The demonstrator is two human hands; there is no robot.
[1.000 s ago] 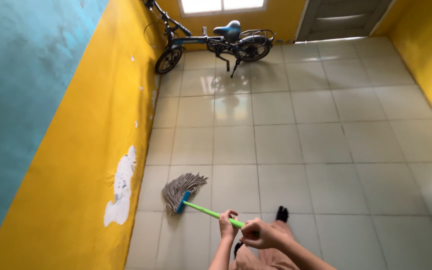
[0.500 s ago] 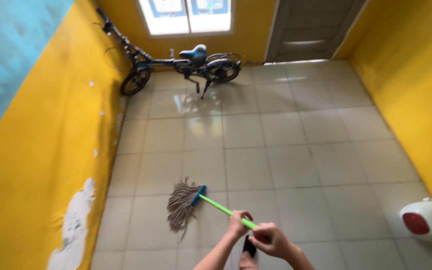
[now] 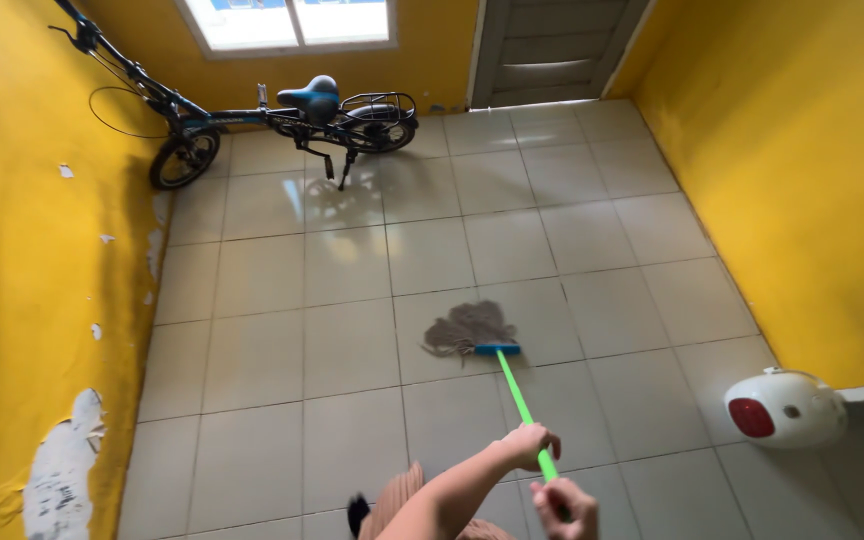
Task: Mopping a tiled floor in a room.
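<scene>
My left hand [image 3: 529, 444] grips the green handle [image 3: 521, 403] of a mop, higher up the shaft. My right hand [image 3: 564, 505] is closed on the same handle nearer its end, at the bottom edge of the view. The mop's grey string head [image 3: 466, 326] lies spread flat on the beige floor tiles [image 3: 342, 345] in the middle of the room, held by a blue clamp [image 3: 497, 350]. Part of my leg and a dark shoe [image 3: 357, 510] show at the bottom.
A dark folding bicycle [image 3: 272, 115] stands on its kickstand at the far left corner under a window [image 3: 292, 20]. A grey door [image 3: 552, 45] is at the far wall. A white round appliance with a red front [image 3: 782, 408] sits by the right yellow wall [image 3: 802, 180]. The left wall [image 3: 42, 300] has peeling paint.
The mop head has swept from beside the left wall rightward and away to the middle of the floor. Both hands kept their grip, and my view turned to the right.
</scene>
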